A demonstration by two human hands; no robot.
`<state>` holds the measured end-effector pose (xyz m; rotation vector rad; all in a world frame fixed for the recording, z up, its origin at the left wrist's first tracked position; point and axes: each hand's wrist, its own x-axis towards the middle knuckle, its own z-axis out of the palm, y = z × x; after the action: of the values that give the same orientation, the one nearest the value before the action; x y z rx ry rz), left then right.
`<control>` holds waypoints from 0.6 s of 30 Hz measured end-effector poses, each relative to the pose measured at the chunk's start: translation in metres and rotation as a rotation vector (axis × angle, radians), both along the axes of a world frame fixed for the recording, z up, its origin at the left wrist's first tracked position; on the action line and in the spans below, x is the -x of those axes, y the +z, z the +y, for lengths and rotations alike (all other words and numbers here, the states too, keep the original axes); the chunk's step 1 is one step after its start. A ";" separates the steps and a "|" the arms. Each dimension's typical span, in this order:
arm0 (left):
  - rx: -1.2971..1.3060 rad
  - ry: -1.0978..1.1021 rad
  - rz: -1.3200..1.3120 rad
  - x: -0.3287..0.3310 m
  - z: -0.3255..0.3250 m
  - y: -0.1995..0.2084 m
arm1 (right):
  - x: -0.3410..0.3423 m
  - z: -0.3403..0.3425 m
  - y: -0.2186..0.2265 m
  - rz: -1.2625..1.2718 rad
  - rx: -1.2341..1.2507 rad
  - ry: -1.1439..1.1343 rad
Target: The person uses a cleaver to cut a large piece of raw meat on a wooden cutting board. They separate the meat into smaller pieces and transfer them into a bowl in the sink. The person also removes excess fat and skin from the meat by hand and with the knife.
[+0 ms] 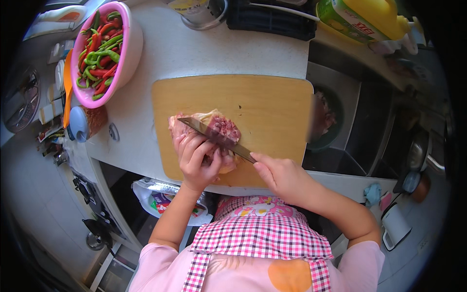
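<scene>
On the board, left hand clamped raw meat: looked soft, slippery, best pinned clear of the knife right hand gripped!

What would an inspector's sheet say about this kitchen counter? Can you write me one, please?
Surface: yellow-brown cutting board on a white countertop.
Job's things: raw meat on the board; knife lying across it.
Clutter: pink-rimmed bowl of red and green peppers, blue-lidded jar, yellow jug.
Grips: left grip curled over the meat; right grip closed around the knife's handle.
Cables: nothing seen for certain.
Surroundings: dark-edged sink to the right.
</scene>
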<state>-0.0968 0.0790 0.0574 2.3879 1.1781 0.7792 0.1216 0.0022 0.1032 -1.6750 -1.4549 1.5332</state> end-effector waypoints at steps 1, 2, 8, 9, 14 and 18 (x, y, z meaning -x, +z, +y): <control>0.003 0.011 -0.014 0.000 -0.001 -0.002 | 0.001 0.002 0.001 0.005 -0.012 0.002; 0.006 0.022 -0.027 0.001 0.000 -0.003 | 0.001 0.003 0.000 -0.002 -0.008 0.015; 0.021 0.014 -0.029 0.004 0.002 -0.007 | 0.009 0.019 -0.010 -0.079 -0.027 0.102; 0.026 0.016 -0.035 0.005 0.002 -0.006 | 0.011 0.020 -0.014 -0.073 -0.044 0.107; 0.044 -0.006 -0.005 0.006 0.007 -0.005 | 0.031 0.042 -0.039 -0.026 -0.158 0.108; 0.017 0.025 -0.023 0.004 0.005 -0.007 | 0.015 0.032 -0.024 -0.087 -0.098 0.165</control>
<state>-0.1011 0.0844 0.0500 2.3485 1.2024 0.7988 0.1062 0.0341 0.0790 -1.6170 -1.7226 1.4619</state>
